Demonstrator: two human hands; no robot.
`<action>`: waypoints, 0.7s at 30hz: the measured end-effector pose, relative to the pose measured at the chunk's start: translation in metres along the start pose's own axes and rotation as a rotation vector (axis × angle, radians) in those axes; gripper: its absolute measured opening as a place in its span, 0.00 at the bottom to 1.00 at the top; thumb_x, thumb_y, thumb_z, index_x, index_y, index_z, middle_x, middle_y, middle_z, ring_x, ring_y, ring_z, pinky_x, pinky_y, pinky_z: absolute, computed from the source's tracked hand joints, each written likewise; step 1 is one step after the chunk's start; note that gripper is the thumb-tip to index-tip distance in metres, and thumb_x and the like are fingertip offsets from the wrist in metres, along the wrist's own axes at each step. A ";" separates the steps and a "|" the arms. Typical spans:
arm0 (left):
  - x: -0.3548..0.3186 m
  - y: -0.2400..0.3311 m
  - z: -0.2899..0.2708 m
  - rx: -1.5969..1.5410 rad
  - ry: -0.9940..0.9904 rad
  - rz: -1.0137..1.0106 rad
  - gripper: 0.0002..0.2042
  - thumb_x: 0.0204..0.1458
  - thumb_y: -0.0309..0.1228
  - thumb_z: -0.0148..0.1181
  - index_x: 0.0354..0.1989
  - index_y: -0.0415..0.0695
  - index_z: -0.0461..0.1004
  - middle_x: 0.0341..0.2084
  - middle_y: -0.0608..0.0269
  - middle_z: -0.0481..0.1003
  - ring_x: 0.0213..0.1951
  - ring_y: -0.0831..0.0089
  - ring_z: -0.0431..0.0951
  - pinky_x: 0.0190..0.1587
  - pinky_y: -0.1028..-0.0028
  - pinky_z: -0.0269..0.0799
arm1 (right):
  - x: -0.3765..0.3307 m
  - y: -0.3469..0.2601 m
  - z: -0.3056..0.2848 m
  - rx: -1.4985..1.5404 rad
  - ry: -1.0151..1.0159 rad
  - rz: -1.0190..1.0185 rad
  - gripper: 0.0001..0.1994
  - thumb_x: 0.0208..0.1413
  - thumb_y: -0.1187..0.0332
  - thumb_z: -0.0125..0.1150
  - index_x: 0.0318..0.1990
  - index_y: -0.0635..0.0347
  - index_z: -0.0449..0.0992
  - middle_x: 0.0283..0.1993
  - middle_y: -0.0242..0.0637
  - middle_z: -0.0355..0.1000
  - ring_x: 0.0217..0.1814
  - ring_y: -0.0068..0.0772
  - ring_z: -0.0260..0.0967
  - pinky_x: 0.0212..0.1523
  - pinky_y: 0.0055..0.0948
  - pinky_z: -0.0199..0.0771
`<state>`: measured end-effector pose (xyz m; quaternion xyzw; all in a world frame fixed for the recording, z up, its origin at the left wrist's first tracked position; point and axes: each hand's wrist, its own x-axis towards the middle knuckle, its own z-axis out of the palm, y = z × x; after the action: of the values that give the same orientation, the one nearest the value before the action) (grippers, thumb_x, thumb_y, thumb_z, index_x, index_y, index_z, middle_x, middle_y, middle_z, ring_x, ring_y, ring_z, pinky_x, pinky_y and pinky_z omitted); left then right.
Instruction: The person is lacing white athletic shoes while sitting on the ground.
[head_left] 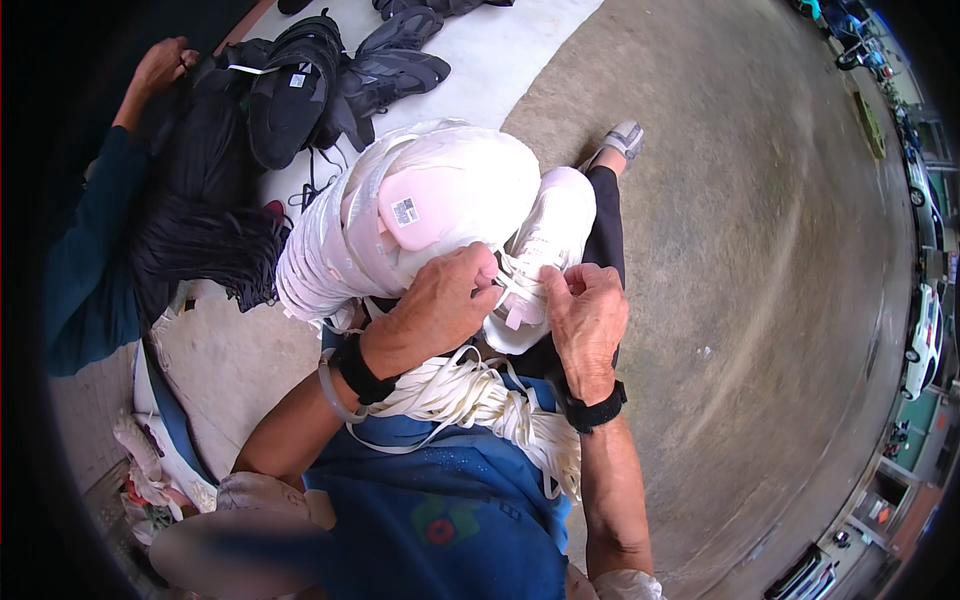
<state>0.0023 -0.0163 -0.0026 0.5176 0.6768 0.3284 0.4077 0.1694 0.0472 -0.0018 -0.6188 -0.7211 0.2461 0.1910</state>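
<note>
A white and pink shoe upper [565,215] lies across my lap with its toe pointing away from me. My left hand [445,300] is closed at the left side of its opening, pinching a white shoelace [506,268]. On the opposite side, my right hand [588,312] is closed too, thumb and forefinger pinched on the lace by the eyelets. Laces cross over the tongue between both hands. Directly left of this upper rests a thick stack of nested white and pink shoe uppers [460,185], wrapped in clear tape. A bundle of loose white laces [470,400] hangs over my lap.
Black shoe uppers [295,100] are piled at the far left, with a heap of black laces [205,245] below them. Another person's hand [165,65] is beside that pile. A white sheet [500,50] lies on the concrete floor [740,250]. Parked vehicles line the far right.
</note>
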 end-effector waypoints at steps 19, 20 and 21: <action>0.020 -0.015 0.019 0.191 -0.047 0.121 0.15 0.45 0.24 0.64 0.37 0.39 0.65 0.28 0.52 0.72 0.33 0.54 0.75 0.38 0.63 0.71 | 0.065 -0.013 0.012 0.178 -0.078 -0.112 0.10 0.48 0.70 0.60 0.26 0.71 0.76 0.28 0.59 0.72 0.33 0.58 0.73 0.36 0.46 0.71; 0.021 -0.017 0.020 0.194 -0.062 0.125 0.15 0.45 0.24 0.64 0.37 0.39 0.65 0.28 0.52 0.72 0.33 0.54 0.75 0.38 0.63 0.71 | 0.072 -0.012 0.013 0.180 -0.071 -0.098 0.10 0.48 0.70 0.60 0.26 0.71 0.76 0.28 0.59 0.72 0.33 0.58 0.73 0.36 0.46 0.71; 0.022 -0.019 0.021 0.167 -0.055 0.131 0.15 0.45 0.24 0.65 0.37 0.39 0.65 0.28 0.53 0.72 0.33 0.55 0.75 0.38 0.63 0.71 | 0.080 -0.011 0.012 0.138 -0.076 -0.074 0.10 0.48 0.70 0.59 0.27 0.71 0.77 0.28 0.59 0.73 0.34 0.58 0.74 0.37 0.46 0.72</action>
<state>0.0100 0.0012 -0.0331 0.6020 0.6550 0.2824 0.3590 0.1410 0.1237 -0.0076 -0.5675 -0.7314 0.3113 0.2147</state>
